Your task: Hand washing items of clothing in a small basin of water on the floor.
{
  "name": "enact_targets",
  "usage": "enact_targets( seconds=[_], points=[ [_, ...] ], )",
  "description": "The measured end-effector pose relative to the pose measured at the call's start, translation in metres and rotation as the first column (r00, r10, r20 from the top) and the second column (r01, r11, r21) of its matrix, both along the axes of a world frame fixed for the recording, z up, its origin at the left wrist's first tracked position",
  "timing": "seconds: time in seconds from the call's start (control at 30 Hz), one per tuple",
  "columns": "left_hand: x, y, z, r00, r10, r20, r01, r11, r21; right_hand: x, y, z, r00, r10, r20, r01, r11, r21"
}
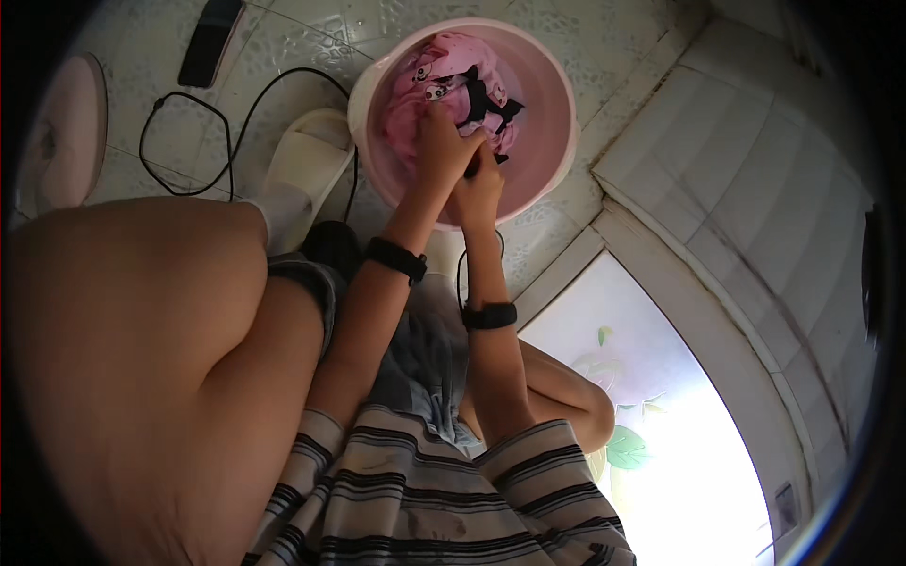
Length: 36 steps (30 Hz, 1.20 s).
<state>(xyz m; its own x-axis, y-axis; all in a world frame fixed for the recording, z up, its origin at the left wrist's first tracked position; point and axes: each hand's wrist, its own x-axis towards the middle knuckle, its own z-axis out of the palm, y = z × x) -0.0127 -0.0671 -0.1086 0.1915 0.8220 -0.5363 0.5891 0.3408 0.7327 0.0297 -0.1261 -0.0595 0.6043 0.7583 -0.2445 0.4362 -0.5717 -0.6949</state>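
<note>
A pink garment (469, 58) with black patches and small cartoon faces lies bunched in a round pink basin (559, 118). My left hand (445, 143) is closed on the near part of the cloth, its fingertips hidden in the folds. Just to the right and nearer to me, my right hand (481, 181) is curled tight against the left one, with the cloth at its fingers. Between the hands a small dark spot shows; whether it is cloth or shadow I cannot tell. Both forearms reach over the basin's near rim, each with a black band (489, 315) at the wrist.
A pale slipper (307, 165) on a foot stands left of the basin. Black cable (232, 156) loops over the tiled floor (311, 28) near a dark phone (209, 42). A pink round object (80, 132) is at far left. White wall tiles (727, 179) and a bright flowered panel (651, 406) lie right.
</note>
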Motion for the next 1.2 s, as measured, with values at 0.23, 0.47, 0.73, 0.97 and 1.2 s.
enact_targets(
  seconds=[0.23, 0.47, 0.73, 0.97, 1.2],
  points=[
    [-0.005, 0.027, 0.002, 0.827, 0.315, 0.465, -0.107, 0.901, -0.42, 0.022, -0.018, 0.018, 0.977, 0.164, -0.133, -0.152, 0.984, 0.094],
    [0.0, 0.062, 0.068, 0.798, 0.12, 0.591, 0.212, 0.861, -0.461, 0.077, 0.026, 0.027, 1.0, 0.022, -0.005, -0.021, 0.969, 0.245],
    [-0.008, 0.087, 0.098, 0.44, 0.438, 0.784, 0.241, 0.783, -0.573, 0.126, 0.023, 0.017, 0.962, 0.135, -0.238, -0.148, 0.988, -0.04],
    [-0.023, 0.066, 0.08, 0.888, -0.427, 0.173, 0.412, 0.904, 0.115, 0.138, -0.021, 0.034, 0.939, -0.055, -0.34, 0.067, 0.998, 0.023],
    [-0.012, 0.078, 0.085, 0.741, -0.614, 0.271, 0.525, 0.782, 0.336, 0.137, -0.035, 0.075, 0.775, -0.169, -0.61, 0.367, 0.905, 0.215]
  ],
)
